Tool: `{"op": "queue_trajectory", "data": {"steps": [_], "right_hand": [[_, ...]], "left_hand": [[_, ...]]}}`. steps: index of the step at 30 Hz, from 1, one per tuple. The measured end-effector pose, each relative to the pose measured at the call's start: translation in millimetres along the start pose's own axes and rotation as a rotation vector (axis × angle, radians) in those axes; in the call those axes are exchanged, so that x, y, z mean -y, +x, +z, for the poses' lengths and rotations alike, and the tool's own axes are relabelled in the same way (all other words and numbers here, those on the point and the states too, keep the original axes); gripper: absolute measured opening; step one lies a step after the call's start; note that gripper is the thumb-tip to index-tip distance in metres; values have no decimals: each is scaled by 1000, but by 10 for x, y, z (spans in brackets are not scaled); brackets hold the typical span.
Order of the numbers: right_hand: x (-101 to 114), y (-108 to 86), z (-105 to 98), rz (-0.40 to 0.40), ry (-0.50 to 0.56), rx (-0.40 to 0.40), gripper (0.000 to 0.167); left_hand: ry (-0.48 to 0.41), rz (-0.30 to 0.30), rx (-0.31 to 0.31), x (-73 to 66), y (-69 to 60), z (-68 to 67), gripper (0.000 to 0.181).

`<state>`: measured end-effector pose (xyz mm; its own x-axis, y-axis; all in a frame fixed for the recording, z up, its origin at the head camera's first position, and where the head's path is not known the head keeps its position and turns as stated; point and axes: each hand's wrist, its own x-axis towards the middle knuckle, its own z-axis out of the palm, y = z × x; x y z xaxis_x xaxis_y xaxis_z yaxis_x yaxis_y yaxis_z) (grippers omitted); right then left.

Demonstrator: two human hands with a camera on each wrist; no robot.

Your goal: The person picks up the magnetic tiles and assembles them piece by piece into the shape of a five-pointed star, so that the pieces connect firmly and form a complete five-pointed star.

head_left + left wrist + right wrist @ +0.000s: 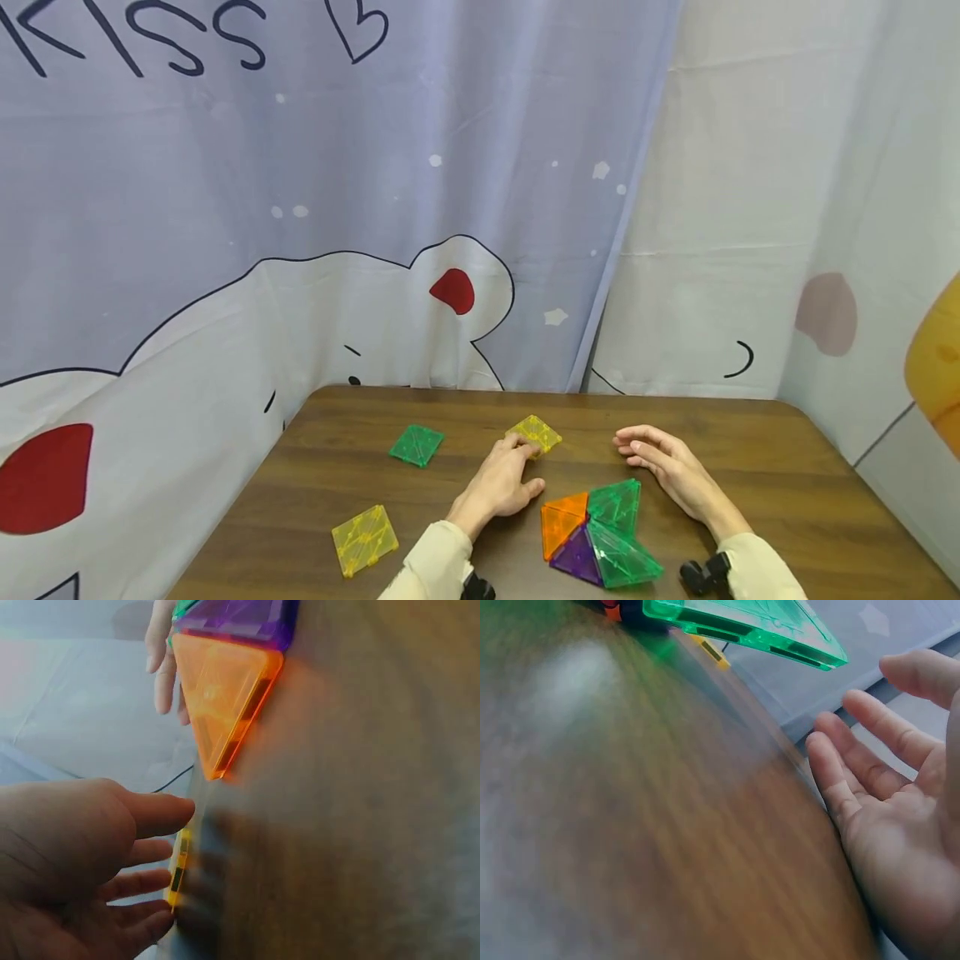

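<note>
At the back of the table, my left hand (pixel 498 482) reaches over a yellow magnetic tile (pixel 537 433), its fingertips at the tile's near edge. Whether they touch it, I cannot tell. In the left wrist view the fingers (pixel 150 885) stretch out towards the edge of that yellow tile (pixel 181 870). Between my hands stands a raised shape of magnetic tiles, with orange triangles (pixel 562 521), a purple triangle (pixel 577 557) and green pieces (pixel 621 550). To its right, my right hand (pixel 671 468) hovers with loosely bent fingers (pixel 892 739), holding nothing.
A green tile (pixel 417 445) lies flat at the back left of the wooden table (pixel 750 442). Another yellow tile (pixel 365 540) is at the front left. A printed curtain (pixel 525 208) hangs right behind the table's far edge.
</note>
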<state>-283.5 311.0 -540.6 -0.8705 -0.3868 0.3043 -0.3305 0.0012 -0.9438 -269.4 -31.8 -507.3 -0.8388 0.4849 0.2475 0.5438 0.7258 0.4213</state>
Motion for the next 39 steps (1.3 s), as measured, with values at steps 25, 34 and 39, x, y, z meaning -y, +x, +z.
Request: {"op": "queue_trajectory", "data": {"steps": [25,34,39], "right_hand": [[77,129,135,117,-413,117,40],[89,137,186,73,-482,103,34],[73,129,169,48,-542,63,35]], "left_hand": [[-220,174,-202,194,208,154,13],[-196,6,-175,94,211,138,16],[-249,17,-138,50,236,161,14]]}}
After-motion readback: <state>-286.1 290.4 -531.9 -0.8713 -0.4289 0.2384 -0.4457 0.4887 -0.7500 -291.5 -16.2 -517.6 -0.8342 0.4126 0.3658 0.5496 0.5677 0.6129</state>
